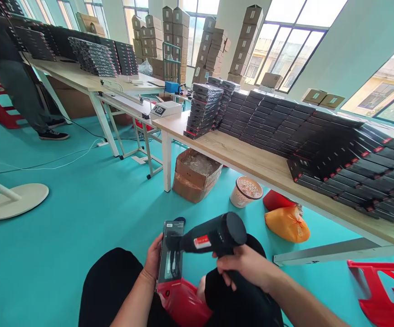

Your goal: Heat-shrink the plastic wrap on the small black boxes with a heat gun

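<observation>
My left hand [152, 259] grips a slim black retail box [170, 256] with a red bottom end, held upright over my lap. My right hand [244, 265] is wrapped round the handle of a black heat gun [214, 236] with a red label. The gun's nozzle points left at the upper part of the box and nearly touches it. My knees in black trousers sit below both hands, with something red [186, 304] between them.
A long wooden table [251, 159] on the right carries rows and stacks of black boxes [319, 131]. Under it lie an open cardboard carton [195, 175], a cup [246, 190] and an orange bag [287, 223]. A person [16, 68] stands far left. A white stand base [15, 200] rests on the floor. A red stool [386, 290] is at the right.
</observation>
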`<state>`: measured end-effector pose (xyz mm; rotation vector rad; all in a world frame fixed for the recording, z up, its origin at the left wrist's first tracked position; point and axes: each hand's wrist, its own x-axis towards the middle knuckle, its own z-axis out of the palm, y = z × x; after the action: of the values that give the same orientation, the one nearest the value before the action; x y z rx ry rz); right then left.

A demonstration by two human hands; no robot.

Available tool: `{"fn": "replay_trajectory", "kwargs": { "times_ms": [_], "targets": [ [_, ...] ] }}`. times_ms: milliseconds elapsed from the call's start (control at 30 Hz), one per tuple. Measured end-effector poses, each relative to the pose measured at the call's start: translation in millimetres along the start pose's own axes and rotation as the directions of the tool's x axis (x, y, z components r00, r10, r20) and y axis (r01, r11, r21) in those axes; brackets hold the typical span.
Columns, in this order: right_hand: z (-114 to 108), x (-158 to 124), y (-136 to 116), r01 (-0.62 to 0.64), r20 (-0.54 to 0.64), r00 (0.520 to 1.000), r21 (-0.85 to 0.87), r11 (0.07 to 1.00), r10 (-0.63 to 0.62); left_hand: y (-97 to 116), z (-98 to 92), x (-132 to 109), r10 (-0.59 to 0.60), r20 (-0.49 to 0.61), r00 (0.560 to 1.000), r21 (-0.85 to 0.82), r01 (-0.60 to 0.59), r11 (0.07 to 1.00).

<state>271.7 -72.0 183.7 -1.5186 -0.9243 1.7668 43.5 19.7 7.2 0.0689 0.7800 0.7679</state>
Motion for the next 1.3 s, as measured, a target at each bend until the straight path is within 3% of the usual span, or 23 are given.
{"fn": "replay_trajectory", "kwargs": {
  "times_ms": [67, 100, 200, 267, 367, 400, 533, 633, 700, 800, 833, 900, 967, 1033, 1100, 1200, 1300],
  "targets": [
    [10.2, -8.9, 9.3, -0.002, 0.115, 0.993, 0.038, 0.999, -0.002, -0.5, 0.1, 2.5, 0.054, -0.080, 0.995, -0.034, -0.057, 0.998],
    [15.8, -11.2, 12.9, 0.015, 0.115, 0.993, 0.062, 0.998, -0.022, -0.9, -0.1, 3.3, 0.070, -0.099, 0.993, -0.045, -0.075, 0.996],
    [28.7, -11.0, 19.2, 0.052, -0.103, 0.994, 0.144, 0.988, -0.038, -0.6, -2.4, 3.6, 0.027, -0.083, 0.996, -0.048, -0.031, 0.998],
    [33.7, -9.7, 22.0, 0.031, -0.150, 0.989, 0.164, 0.986, -0.006, 1.0, -4.4, 3.3, 0.003, -0.070, 0.998, -0.067, -0.008, 0.998],
    [38.2, -10.1, 27.2, -0.009, 0.059, 0.998, 0.081, 0.997, 0.004, 2.9, -6.1, 4.3, 0.018, -0.100, 0.995, -0.108, -0.029, 0.994],
    [38.9, -10.5, 28.6, 0.006, 0.076, 0.997, 0.049, 0.999, -0.010, 2.7, -6.3, 4.8, 0.024, -0.107, 0.994, -0.111, -0.036, 0.993],
    [37.1, -11.4, 25.7, 0.050, -0.127, 0.991, 0.043, 0.998, -0.044, -1.2, -7.7, 4.3, 0.086, -0.123, 0.989, -0.056, -0.093, 0.994],
    [33.1, -9.4, 12.9, 0.016, 0.092, 0.996, 0.020, 1.000, -0.018, -2.6, -8.9, 1.5, 0.230, -0.213, 0.950, -0.024, -0.240, 0.970],
    [29.3, -2.0, 2.2, 0.051, 0.116, 0.992, -0.081, 0.995, -0.041, -1.3, -7.3, -1.1, 0.177, -0.167, 0.970, -0.023, -0.183, 0.983],
    [17.5, 16.0, -11.2, 0.111, -0.112, 0.985, -0.170, 0.979, -0.131, 2.5, -1.1, -6.7, -0.015, 0.033, 0.999, -0.002, 0.015, 1.000],
    [11.8, 20.3, -14.1, 0.117, -0.131, 0.982, -0.164, 0.980, -0.139, 3.7, 1.1, -8.9, -0.037, 0.075, 0.996, 0.006, 0.037, 0.999],
    [-0.9, 21.4, -16.8, 0.097, -0.085, 0.990, -0.159, 0.983, -0.112, 5.9, 4.4, -13.0, -0.033, 0.106, 0.994, 0.007, 0.032, 0.999],
    [-12.9, 12.6, -16.8, 0.021, 0.068, 0.998, -0.198, 0.980, -0.008, 7.3, 5.6, -15.4, -0.028, 0.109, 0.994, -0.003, 0.028, 1.000],
    [-21.3, 0.6, -16.3, -0.067, 0.252, 0.956, -0.304, 0.950, 0.148, 7.7, 5.6, -15.7, -0.027, 0.126, 0.992, -0.024, 0.031, 0.999],
    [-24.1, -6.0, -17.0, -0.085, 0.324, 0.920, -0.388, 0.918, 0.222, 6.9, 5.2, -14.4, -0.024, 0.143, 0.989, -0.040, 0.030, 0.999],
    [-20.3, -0.2, -19.5, 0.013, 0.155, 0.987, -0.307, 0.952, 0.037, 5.3, 5.7, -12.3, -0.032, 0.110, 0.993, -0.028, 0.035, 0.999],
    [-14.3, 6.6, -18.6, 0.075, 0.026, 0.997, -0.239, 0.968, -0.071, 6.1, 7.4, -12.5, -0.028, 0.069, 0.997, -0.028, 0.030, 0.999]
  ]
}}
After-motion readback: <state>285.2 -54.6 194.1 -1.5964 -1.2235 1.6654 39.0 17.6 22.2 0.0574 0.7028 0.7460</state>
